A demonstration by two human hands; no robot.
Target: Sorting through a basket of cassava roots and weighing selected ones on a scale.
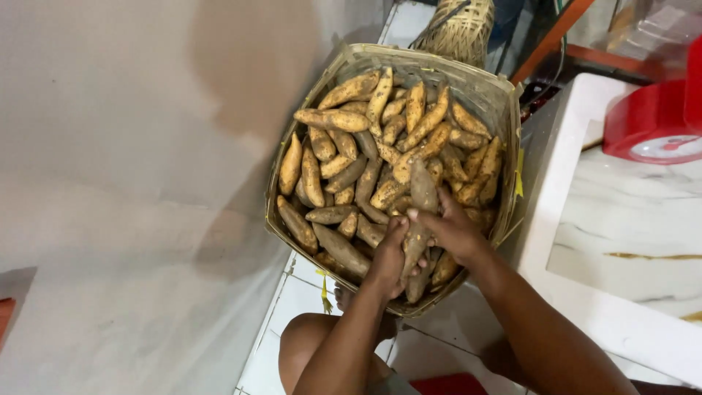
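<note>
A woven bamboo basket [502,102] stands on the tiled floor, filled with several dusty orange-brown sweet potatoes [344,121]. My left hand [386,257] and my right hand [453,228] both grip one long, dirt-covered sweet potato [421,192] at the basket's near side, holding it upright above the pile. The left hand wraps its lower part; the right hand's fingers press against its middle from the right.
A white marble-patterned counter [629,219] lies to the right with a red weighing scale [654,121] on it. A grey wall [131,183] fills the left. A second woven basket [459,28] sits behind. My bare knee [307,344] shows below.
</note>
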